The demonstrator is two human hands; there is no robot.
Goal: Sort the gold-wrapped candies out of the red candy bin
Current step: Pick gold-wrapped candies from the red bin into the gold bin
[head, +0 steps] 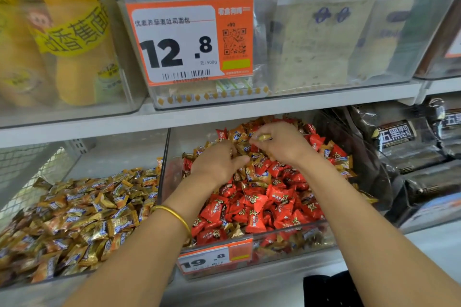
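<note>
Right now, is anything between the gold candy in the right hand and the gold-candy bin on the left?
Yes. The left hand lies across that path, and the red bin's clear side wall divides the bins; the gold candy must go over both.

The red candy bin (311, 242) is clear, smooth plastic with a glossy front wall. Inside, the red candies (254, 217) wear shiny, crinkled film. The gold-wrapped candies (74, 222) at 8 o'clock have a metallic foil sheen, creased and bright. At 7 o'clock a bangle (174, 214) looks like polished yellow metal. At 12 o'clock the price card (179, 40) is matt paper behind clear plastic, and at 3 o'clock dark packets (419, 157) gleam in glossy film.
</note>
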